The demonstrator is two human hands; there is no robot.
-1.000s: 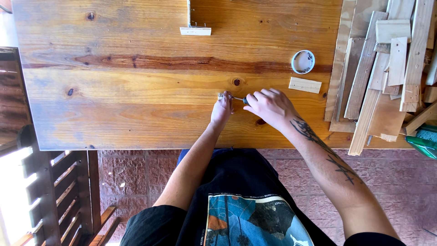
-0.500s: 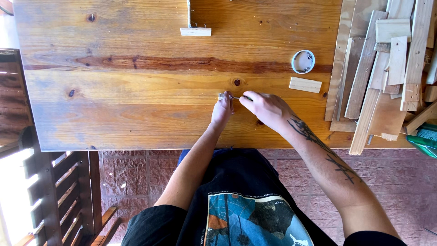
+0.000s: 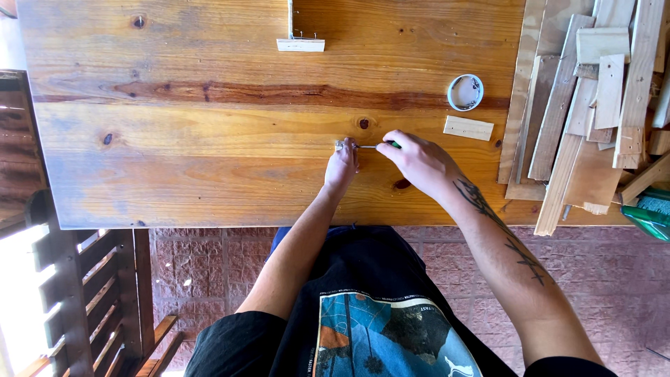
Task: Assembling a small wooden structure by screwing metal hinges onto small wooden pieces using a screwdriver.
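Two hands at a small piece on the tabletop (image 3: 209, 174)
Left hand (image 3: 342, 167) pins the small piece (image 3: 340, 144) steady; right hand (image 3: 419, 162) clenched on a green-handled screwdriver (image 3: 377, 146).

I counted two hands, left (image 3: 342, 166) and right (image 3: 417, 159), one screwdriver (image 3: 377, 145), one round white tin (image 3: 465, 92) at one o'clock, two small wood blocks (image 3: 468, 128), and one wooden chair (image 3: 77, 279).

Small piece (image 3: 340, 144) under left hand (image 3: 342, 166) too small to identify

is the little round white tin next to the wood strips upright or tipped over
Upright. The round white tin sits flat on the wooden table, its open top facing up with the full circular rim showing.
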